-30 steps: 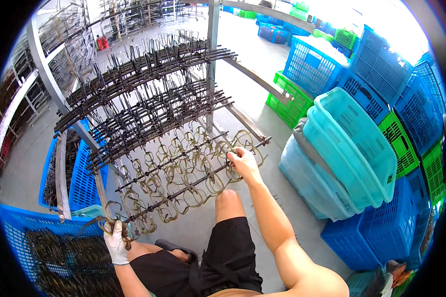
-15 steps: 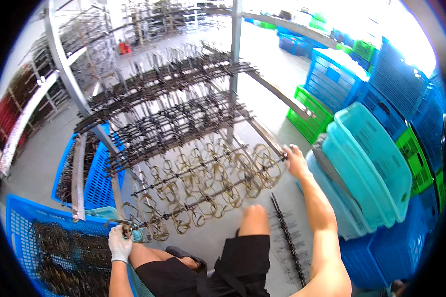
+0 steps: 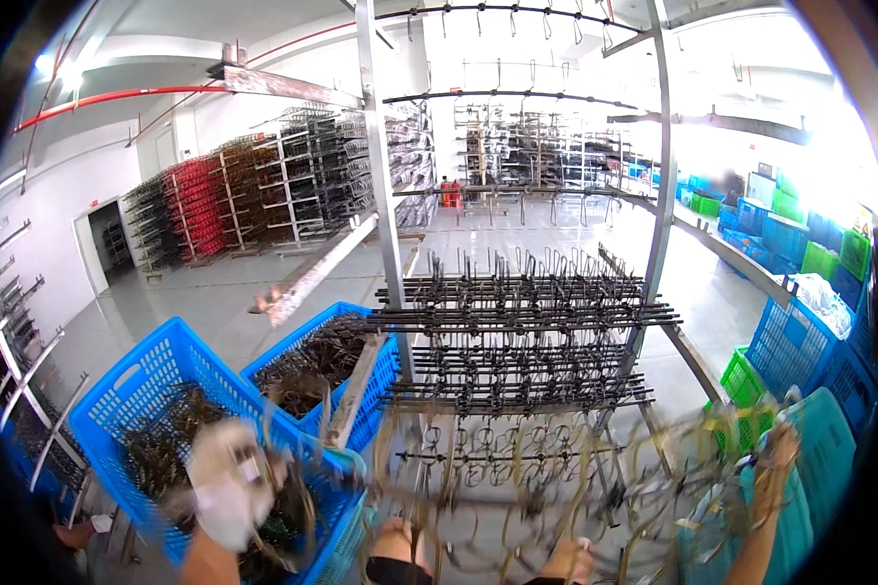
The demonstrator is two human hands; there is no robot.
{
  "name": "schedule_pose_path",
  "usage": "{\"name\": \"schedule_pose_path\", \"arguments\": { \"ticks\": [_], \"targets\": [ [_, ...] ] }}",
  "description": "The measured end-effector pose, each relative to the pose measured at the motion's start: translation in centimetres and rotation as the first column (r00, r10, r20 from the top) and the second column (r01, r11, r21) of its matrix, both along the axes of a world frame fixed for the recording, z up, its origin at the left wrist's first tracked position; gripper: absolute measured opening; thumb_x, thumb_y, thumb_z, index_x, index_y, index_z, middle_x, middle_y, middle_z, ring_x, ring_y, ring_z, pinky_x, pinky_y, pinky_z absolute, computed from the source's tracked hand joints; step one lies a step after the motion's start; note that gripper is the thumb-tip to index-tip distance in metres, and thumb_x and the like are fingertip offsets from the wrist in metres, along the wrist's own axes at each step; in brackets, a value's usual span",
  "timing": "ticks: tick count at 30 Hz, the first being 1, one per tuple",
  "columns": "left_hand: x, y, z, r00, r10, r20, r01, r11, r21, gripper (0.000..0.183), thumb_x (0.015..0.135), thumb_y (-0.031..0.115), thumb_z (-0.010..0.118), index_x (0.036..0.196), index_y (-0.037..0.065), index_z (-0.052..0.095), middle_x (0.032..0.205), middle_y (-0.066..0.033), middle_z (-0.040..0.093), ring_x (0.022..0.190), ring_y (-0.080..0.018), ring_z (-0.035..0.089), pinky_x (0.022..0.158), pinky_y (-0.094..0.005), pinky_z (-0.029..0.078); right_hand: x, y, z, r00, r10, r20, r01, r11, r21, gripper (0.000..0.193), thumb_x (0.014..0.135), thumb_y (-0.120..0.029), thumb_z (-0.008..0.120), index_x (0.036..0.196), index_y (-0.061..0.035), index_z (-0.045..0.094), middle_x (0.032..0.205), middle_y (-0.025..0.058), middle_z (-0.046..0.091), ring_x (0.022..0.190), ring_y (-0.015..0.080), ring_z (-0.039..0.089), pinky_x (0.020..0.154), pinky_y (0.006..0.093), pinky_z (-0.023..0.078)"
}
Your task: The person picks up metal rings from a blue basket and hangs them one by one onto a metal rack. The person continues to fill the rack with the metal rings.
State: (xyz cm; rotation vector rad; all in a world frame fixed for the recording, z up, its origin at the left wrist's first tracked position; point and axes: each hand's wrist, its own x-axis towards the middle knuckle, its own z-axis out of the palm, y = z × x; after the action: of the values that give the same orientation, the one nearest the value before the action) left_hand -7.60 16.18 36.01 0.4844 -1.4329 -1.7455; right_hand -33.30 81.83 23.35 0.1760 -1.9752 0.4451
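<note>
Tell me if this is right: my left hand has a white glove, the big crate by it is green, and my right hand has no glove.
Not quite: the head view shows that the big crate by your white-gloved left hand is blue. Your right hand has no glove.

The bare right hand (image 3: 780, 448) holds the right end of a long rod with wire loops (image 3: 532, 502), raised before the metal rack (image 3: 384, 244). The gloved left hand (image 3: 229, 492) is above the front blue crate (image 3: 117, 409), near the rod's other end; blur hides its grip. Wire pieces (image 3: 166, 429) lie inside the crate's edges. Dark hooked rods (image 3: 527, 320) lie between the rack's uprights.
</note>
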Motion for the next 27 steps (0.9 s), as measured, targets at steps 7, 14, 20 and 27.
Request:
{"name": "schedule_pose_path", "arguments": {
  "ticks": [7, 14, 20, 27],
  "targets": [
    [-15.5, -6.4, 21.9, 0.784, 0.585, 0.208, 0.274, -0.025, -0.961, 0.052, 0.071, 0.039, 0.07, 0.106, 0.002, 0.056, 0.097, -0.0218, 0.064, 0.09, -0.0354, 0.062, 0.08, -0.0415, 0.049, -5.8, 0.0, 15.4, 0.941, -0.22, -0.257, 0.288, 0.918, 0.271, 0.026, 0.089, -0.009, 0.048, 0.115, -0.0031, 0.05, 0.089, 0.0191, 0.057, 0.085, 0.0384, 0.053, 0.071, 0.0447, 0.042],
    [-29.8, -13.8, 18.2, 0.806, 0.421, 0.415, 0.453, 0.013, -0.892, 0.062, 0.067, 0.049, 0.066, 0.108, 0.003, 0.058, 0.102, -0.0263, 0.062, 0.097, -0.0383, 0.06, 0.087, -0.0404, 0.048, -12.6, -7.8, 28.6, 0.943, -0.26, -0.208, 0.327, 0.84, 0.434, 0.012, 0.081, -0.007, 0.052, 0.093, -0.0086, 0.05, 0.089, 0.0144, 0.059, 0.087, 0.034, 0.056, 0.078, 0.0453, 0.041],
    [-30.1, -14.9, 17.8, 0.822, 0.413, 0.392, 0.4, 0.071, -0.914, 0.056, 0.063, 0.051, 0.07, 0.095, 0.005, 0.065, 0.091, -0.0192, 0.066, 0.085, -0.0326, 0.064, 0.076, -0.0382, 0.049, -22.6, -13.1, 30.8, 0.984, -0.179, -0.011, 0.165, 0.876, 0.454, 0.015, 0.076, -0.012, 0.055, 0.09, -0.0075, 0.056, 0.08, 0.0162, 0.062, 0.077, 0.0368, 0.06, 0.068, 0.0458, 0.048],
    [-27.7, -17.2, 13.8, 0.943, 0.297, 0.15, 0.06, 0.29, -0.955, 0.024, 0.075, 0.014, 0.065, 0.092, -0.001, 0.057, 0.078, -0.0043, 0.059, 0.072, -0.0141, 0.055, 0.067, -0.029, 0.045, -31.5, -17.7, 28.3, 0.925, -0.259, 0.278, 0.105, 0.878, 0.468, 0.018, 0.078, -0.006, 0.055, 0.095, -0.0056, 0.06, 0.099, 0.0172, 0.062, 0.1, 0.0318, 0.059, 0.086, 0.0416, 0.047]
  ]
}}
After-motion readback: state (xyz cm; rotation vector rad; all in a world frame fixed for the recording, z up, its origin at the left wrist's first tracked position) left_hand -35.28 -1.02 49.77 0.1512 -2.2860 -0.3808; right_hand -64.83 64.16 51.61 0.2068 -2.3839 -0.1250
